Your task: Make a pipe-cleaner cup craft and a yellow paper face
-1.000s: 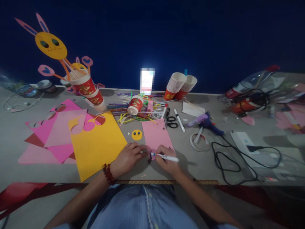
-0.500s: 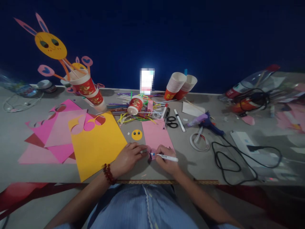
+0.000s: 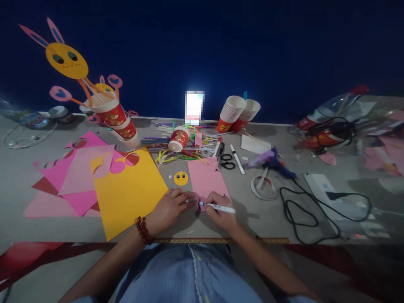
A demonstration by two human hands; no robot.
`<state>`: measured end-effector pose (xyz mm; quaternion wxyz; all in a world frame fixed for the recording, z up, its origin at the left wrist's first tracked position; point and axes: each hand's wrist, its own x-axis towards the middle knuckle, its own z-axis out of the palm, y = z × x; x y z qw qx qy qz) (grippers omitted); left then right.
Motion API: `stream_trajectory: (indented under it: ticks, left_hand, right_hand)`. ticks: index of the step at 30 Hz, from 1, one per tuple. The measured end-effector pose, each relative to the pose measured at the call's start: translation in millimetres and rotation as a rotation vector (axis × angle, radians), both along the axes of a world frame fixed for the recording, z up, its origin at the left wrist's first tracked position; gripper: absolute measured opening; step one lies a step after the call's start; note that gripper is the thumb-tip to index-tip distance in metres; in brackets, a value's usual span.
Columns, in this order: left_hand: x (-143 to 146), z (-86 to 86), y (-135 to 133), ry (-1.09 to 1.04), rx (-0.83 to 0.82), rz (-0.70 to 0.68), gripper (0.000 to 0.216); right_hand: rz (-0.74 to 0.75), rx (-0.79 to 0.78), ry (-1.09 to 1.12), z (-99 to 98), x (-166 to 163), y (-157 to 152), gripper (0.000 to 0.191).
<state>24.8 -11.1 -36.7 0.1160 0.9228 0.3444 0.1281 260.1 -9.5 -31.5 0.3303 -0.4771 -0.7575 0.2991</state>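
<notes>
My right hand (image 3: 220,211) is closed around a white marker (image 3: 225,208), whose blue tip points left onto a small pink paper cutout (image 3: 197,198). Dark blue colour shows on this cutout, close to the tip. From the other side, the fingertips of my left hand (image 3: 170,210) pinch or press the cutout's edge; the exact grip is partly hidden. Under and behind the cutout lies a pink paper sheet (image 3: 208,179). A round yellow face with two eyes (image 3: 181,178) rests just beyond my left fingers. Beside my left wrist spreads a yellow sheet (image 3: 135,198) with rounded cut-outs.
Pipe cleaners (image 3: 160,143) lie in a heap around a red paper cup (image 3: 179,139). Scissors (image 3: 227,161), a glue gun (image 3: 279,164) and a tape roll (image 3: 254,189) are to the right. Stacked cups (image 3: 232,113) stand behind. A rabbit-faced figure (image 3: 67,61) rises at left.
Hardly anything differs: both hands and the marker stay in nearly the same place on the pink cutout. The whole view has shifted very slightly.
</notes>
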Motion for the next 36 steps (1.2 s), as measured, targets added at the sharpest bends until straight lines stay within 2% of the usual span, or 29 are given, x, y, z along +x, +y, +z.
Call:
stream_trajectory:
  ticks: [17, 24, 36]
  left_hand:
    - [-0.5, -0.7, -0.2, -0.015, -0.030, 0.001, 0.033]
    - [0.8, 2.2, 0.4, 0.004, -0.011, 0.003, 0.033]
    - [-0.3, -0.2, -0.4, -0.007, -0.039, 0.004, 0.032]
  right_hand:
    - [-0.026, -0.039, 0.110, -4.0, 3.2, -1.7, 0.012]
    - [-0.058, -0.210, 0.267, -3.7, 7.7, -2.4, 0.006]
    - [-0.041, -0.075, 0.128, -2.3, 13.1, -2.8, 0.012]
